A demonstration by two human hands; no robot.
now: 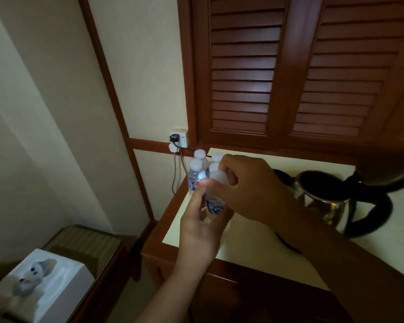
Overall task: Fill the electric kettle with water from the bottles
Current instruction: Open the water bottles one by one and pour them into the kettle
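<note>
My left hand [200, 226] grips the body of a small clear water bottle [214, 206] with a blue label, held upright above the table's left part. My right hand [247, 185] is closed around its white cap [219, 177]. Behind it stand three more capped bottles [196, 173] at the table's back left corner. The steel electric kettle [322, 201] with a black handle sits on the right, its lid [387, 173] swung open and the dark inside showing.
The cream-topped wooden table [243, 241] has its front edge near me. A wall socket [179, 141] with plugs and hanging cords is behind the bottles. Louvred wooden doors [289, 78] rise behind. A white tissue box [44, 285] rests on a lower stand at the left.
</note>
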